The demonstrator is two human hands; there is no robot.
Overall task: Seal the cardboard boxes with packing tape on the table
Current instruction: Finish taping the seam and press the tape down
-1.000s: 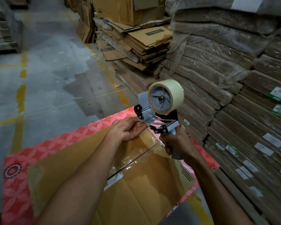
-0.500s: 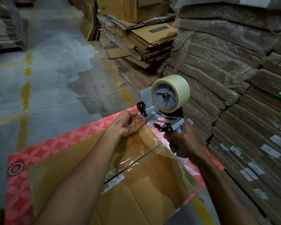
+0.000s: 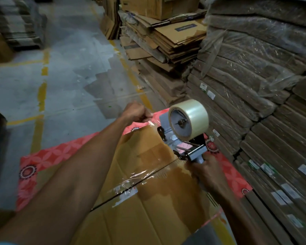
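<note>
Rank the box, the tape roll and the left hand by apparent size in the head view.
1. Box, by far the largest.
2. Tape roll.
3. Left hand, a little smaller than the roll; the margin is slim.

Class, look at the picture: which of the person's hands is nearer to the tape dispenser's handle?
Right. The right hand grips the handle. The left hand is up and to the left of it, apart, pinching the tape strip.

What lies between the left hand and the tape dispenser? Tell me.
A strip of clear tape, from left hand to tape dispenser; head view.
</note>
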